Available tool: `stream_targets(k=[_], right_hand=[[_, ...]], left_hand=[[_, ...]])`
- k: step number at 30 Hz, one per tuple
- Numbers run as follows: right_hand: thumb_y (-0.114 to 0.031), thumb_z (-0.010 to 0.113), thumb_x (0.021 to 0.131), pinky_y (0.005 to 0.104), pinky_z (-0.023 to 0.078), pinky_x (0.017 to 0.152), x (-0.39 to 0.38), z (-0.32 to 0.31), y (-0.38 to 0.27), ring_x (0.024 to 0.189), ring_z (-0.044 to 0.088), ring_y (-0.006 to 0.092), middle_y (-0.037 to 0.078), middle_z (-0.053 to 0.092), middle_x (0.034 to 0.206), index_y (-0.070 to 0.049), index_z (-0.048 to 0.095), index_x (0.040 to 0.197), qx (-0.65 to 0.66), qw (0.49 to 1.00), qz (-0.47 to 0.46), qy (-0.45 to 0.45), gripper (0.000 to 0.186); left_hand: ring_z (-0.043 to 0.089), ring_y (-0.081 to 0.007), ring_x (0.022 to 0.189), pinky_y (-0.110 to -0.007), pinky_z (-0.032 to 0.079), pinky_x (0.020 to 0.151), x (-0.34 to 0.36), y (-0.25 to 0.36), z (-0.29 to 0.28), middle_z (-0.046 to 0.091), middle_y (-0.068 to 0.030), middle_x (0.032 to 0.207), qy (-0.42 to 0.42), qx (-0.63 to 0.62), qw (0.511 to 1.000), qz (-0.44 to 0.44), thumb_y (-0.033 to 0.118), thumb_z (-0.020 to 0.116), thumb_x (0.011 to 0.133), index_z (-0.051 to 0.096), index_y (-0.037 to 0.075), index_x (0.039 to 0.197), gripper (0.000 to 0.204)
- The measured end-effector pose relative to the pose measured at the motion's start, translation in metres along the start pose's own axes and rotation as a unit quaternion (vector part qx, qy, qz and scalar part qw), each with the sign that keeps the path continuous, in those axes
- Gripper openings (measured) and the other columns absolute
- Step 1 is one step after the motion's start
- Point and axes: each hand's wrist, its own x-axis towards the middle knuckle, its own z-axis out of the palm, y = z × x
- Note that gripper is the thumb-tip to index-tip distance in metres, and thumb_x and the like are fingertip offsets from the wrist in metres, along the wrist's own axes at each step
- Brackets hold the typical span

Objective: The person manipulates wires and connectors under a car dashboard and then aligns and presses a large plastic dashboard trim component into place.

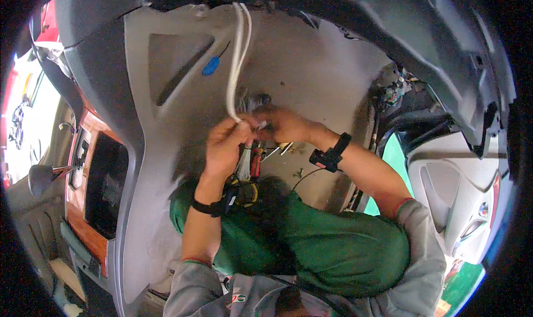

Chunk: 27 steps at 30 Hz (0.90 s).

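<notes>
At the far left, a wood-trimmed console is standing beside the footwell, and a small blue object is lying against the grey lining. Just right of it, the doubled white cable is hanging from the dashboard's underside, its lower part bending in toward the fingers. The left hand is pinching that lower part, thumb and fingers closed on it. Keeping this pinch close to the working spot would probably be helping most, since the length above is hanging loose and could be tugging or twisting.

Below the hands, a red-handled tool is lying between the knees, near enough to be catching a trailing end; minding that gap seems wise.

The right hand is meeting the left at the fingertips, its fingers curling in around a small pale bit; blur is hiding whether they are gripping it, so I cannot tell. Working with light fingertip pressure, while the left is doing the steadying, would likely be kinder to the cable than pulling. Farther right, bare wiring is showing beside the doorway, so keeping the right elbow low looks prudent.
</notes>
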Motion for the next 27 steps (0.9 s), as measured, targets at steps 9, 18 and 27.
stream_targets(k=[9, 18, 27], right_hand=[[-0.047, 0.061, 0.094, 0.0359, 0.051, 0.061, -0.036, -0.025, -0.025, 0.062, 0.064, 0.0202, 0.013, 0.066, 0.074, 0.001, 0.066, 0.085, 0.084, 0.957, 0.272, 0.051, 0.048], [-0.047, 0.059, 0.095, 0.0269, 0.044, 0.044, -0.052, -0.011, -0.045, 0.050, 0.055, 0.0116, 0.003, 0.061, 0.067, -0.007, 0.064, 0.096, 0.280, 0.924, 0.226, 0.128, 0.040], [-0.037, 0.056, 0.097, 0.0232, 0.026, 0.042, -0.072, -0.061, -0.015, 0.047, 0.036, 0.0081, -0.002, 0.044, 0.062, -0.012, 0.052, 0.082, 0.513, 0.741, 0.235, 0.364, 0.029]], left_hand=[[0.044, -0.0136, 0.067, -0.030, 0.039, 0.061, -0.021, 0.065, 0.018, 0.044, -0.0005, 0.079, 0.028, -0.148, 0.983, 0.101, 0.026, 0.061, 0.096, 0.060, -0.003, 0.104, 0.030], [0.044, -0.0156, 0.074, -0.031, 0.038, 0.069, -0.029, 0.054, 0.001, 0.050, -0.0046, 0.090, 0.106, -0.159, 0.981, 0.027, 0.016, 0.049, 0.086, 0.046, -0.009, 0.132, 0.052], [0.057, -0.0150, 0.067, -0.027, 0.043, 0.061, -0.033, 0.046, 0.014, 0.064, -0.0106, 0.095, 0.190, 0.067, 0.979, 0.021, 0.022, 0.047, 0.103, 0.050, -0.004, 0.128, 0.037]])
